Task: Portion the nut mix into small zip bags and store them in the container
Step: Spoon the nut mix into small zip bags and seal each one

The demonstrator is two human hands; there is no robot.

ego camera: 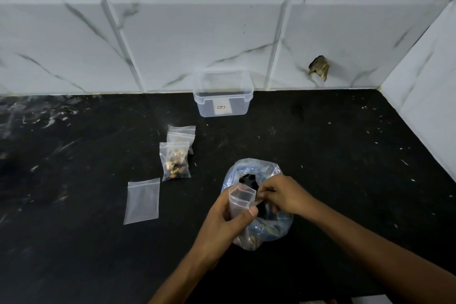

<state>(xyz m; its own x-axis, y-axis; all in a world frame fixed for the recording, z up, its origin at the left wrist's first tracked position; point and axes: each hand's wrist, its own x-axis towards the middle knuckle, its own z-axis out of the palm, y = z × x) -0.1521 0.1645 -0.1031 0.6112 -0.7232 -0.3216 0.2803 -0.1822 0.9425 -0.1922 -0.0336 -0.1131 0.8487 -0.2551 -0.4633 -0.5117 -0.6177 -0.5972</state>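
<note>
The left hand (223,219) grips a small zip bag (240,201), thumb curled across its front and mouth held open upward. The right hand (283,196) has its fingers (265,192) pinched together at that mouth; what they hold cannot be told. Directly beneath both hands sits the large nut mix bag (256,232), its crumpled top open. Left of the fingers, an empty zip bag (142,201) lies flat on the black counter (345,168), apart from all other items. Beyond it, left and farther out from the fingers, a filled zip bag (174,161) overlaps a second bag (181,133) behind it. Farther still, straight ahead of the fingers, the clear container (223,96) stands lidless against the tiled wall (172,32). Bare counter lies between the hands and the container, and right of the fingers up to the side wall (429,76).
</note>
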